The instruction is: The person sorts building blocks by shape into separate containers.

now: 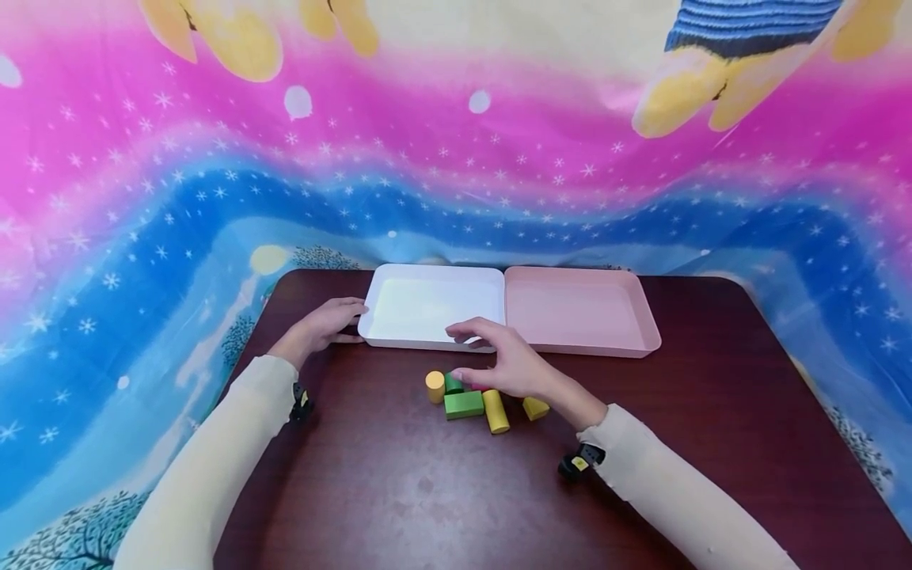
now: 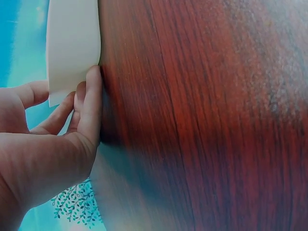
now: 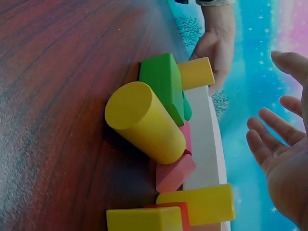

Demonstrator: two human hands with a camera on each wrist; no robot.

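Observation:
My left hand is at the left end of the white tray, its fingers touching the rim and end wall. In the left wrist view, fingertips lie against the tray's pale wall. Above a group of blocks hovers my right hand, thumb and fingers spread with nothing between them. Below it are a yellow cylinder, a green rectangular block, an orange-yellow cylinder and a yellow triangular block. The hand partly covers a green cylinder. The right wrist view also shows a pink block and a red block.
A pink tray adjoins the white one on its right. Both stand along the far edge of the dark wooden table. Behind them hangs a colourful patterned cloth.

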